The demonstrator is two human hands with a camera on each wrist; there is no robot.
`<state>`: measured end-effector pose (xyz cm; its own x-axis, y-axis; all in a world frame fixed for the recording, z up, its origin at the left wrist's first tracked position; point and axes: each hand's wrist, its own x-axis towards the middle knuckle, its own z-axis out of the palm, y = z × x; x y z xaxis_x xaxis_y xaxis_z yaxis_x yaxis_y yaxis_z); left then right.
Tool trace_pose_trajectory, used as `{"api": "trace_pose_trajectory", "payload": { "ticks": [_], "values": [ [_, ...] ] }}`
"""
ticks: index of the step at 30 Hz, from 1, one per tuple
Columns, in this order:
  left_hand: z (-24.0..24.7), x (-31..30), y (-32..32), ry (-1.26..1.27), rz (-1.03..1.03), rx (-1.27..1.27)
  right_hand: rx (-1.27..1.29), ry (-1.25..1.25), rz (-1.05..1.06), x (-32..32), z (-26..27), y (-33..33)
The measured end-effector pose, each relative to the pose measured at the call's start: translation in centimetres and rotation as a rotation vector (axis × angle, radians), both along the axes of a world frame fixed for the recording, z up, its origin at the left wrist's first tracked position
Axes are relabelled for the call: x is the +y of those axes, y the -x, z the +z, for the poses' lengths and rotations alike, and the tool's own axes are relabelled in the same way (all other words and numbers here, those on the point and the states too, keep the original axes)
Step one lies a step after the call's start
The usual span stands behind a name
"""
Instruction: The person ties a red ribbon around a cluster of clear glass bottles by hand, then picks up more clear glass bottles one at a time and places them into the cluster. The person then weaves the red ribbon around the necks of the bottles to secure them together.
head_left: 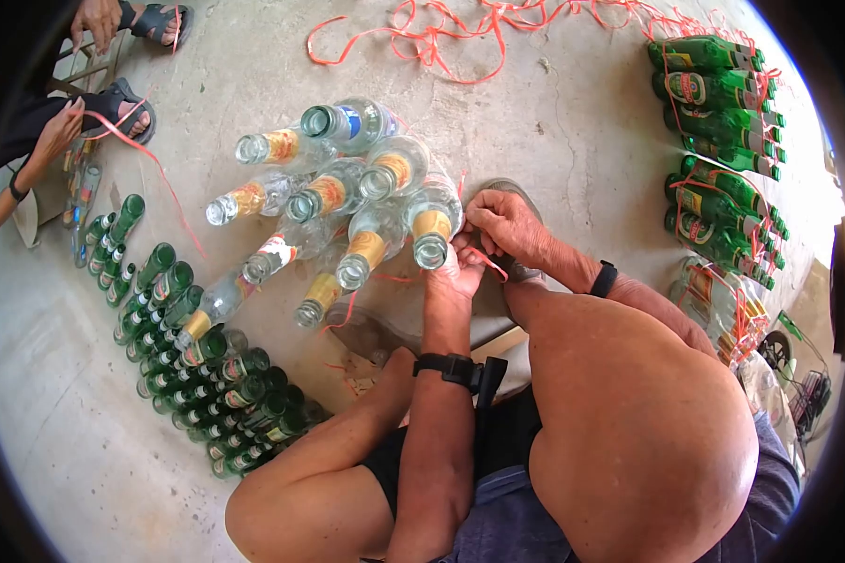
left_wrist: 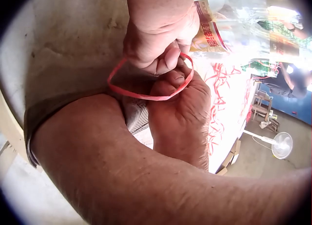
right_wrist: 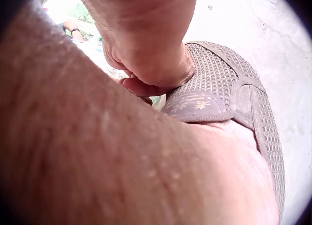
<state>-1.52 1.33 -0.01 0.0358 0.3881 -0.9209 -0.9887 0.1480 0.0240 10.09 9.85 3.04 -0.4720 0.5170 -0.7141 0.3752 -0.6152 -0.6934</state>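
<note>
Ribbon (left_wrist: 139, 95), pink and bent into a loop, is located at the fingers of a seated person, just beside a cluster of clear bottles (head_left: 385, 174) on the floor (head_left: 573, 122). Left hand (head_left: 455, 275): fingers curled, pinching the ribbon. Right hand (head_left: 507, 225): fingers bent, pinching the ribbon where the two hands meet.

Obstructions: the right knee (head_left: 638, 403) rises before the right arm; a mesh shoe (right_wrist: 209, 64) sits close under the hands. From the right wrist, most of the fingers are hidden.

Surroundings: green bottles (head_left: 174, 286) massed at left; green bundles (head_left: 718, 94) bound in ribbon at right; loose ribbon tangled beyond. A second person (head_left: 58, 131) at upper left holds another strand. A white fan (left_wrist: 282, 145) shows from the left wrist.

Markings: one clear bottle bears a yellow label (left_wrist: 209, 37) with red Chinese characters, the last two seemingly 啤酒. Green bundles carry red oval emblems, lettering too small to read. The shoe's badge (right_wrist: 200, 105) has a yellowish character, not legible.
</note>
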Motion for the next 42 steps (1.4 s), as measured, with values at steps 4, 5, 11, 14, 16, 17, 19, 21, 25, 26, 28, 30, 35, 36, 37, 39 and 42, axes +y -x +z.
{"api": "trace_pose_trajectory", "payload": {
  "ticks": [4,5,11,14,16,17,19,21,25,26,28,30,35,36,37,39,42],
  "values": [
    [-0.3,-0.4,-0.1,-0.055,0.011,0.002,-0.049,0.013,-0.09,-1.0,1.3,0.3],
    [-0.4,-0.4,-0.1,-0.054,0.006,0.004,-0.041,0.003,-0.1,-1.0,1.1,0.3],
    [-0.7,-0.6,0.3,-0.092,-0.005,-0.005,-0.001,0.083,-0.046,-0.3,-0.5,-0.4],
    [-0.1,-0.5,0.4,-0.059,-0.006,0.019,0.029,0.122,-0.002,0.7,0.8,-0.1],
    [0.3,-0.3,0.4,-0.037,0.002,0.022,0.052,0.131,0.001,0.6,0.0,-0.1],
    [0.5,-0.1,0.4,-0.027,0.007,0.013,0.031,0.105,-0.016,0.4,-0.2,-0.2],
    [-0.1,-0.4,0.4,-0.054,0.012,-0.014,-0.006,0.053,-0.043,0.2,-0.2,0.1],
    [-0.9,-1.1,0.4,-0.128,0.006,-0.054,-0.047,-0.019,-0.007,0.2,-0.2,0.5],
    [-1.4,-1.8,0.3,-0.12,-0.017,-0.066,-0.136,-0.151,0.066,0.4,-0.6,0.9],
    [-1.4,-1.8,0.3,-0.07,-0.03,-0.032,-0.152,-0.188,0.071,0.4,-0.6,1.0],
    [-0.7,-1.4,0.4,0.032,-0.055,0.035,-0.186,-0.262,0.081,0.5,-0.4,1.4],
    [-0.8,-1.6,0.6,0.037,-0.058,0.055,-0.185,-0.271,0.074,0.6,0.1,1.7],
    [-2.5,-3.1,1.6,-0.084,-0.058,0.038,-0.197,-0.402,0.055,0.9,-1.5,1.8],
    [-2.7,-3.3,2.0,-0.117,-0.044,0.025,-0.201,-0.433,0.049,0.9,-1.8,1.9],
    [-2.9,-3.4,2.2,-0.151,-0.029,0.011,-0.204,-0.465,0.043,1.0,-2.2,2.0],
    [-2.9,-3.5,2.2,-0.141,-0.046,0.026,-0.206,-0.509,0.042,1.0,-2.7,2.2],
    [-2.6,-3.5,2.4,-0.141,-0.055,0.03,-0.21,-0.514,0.031,0.9,-2.7,2.2]
  ]
}}
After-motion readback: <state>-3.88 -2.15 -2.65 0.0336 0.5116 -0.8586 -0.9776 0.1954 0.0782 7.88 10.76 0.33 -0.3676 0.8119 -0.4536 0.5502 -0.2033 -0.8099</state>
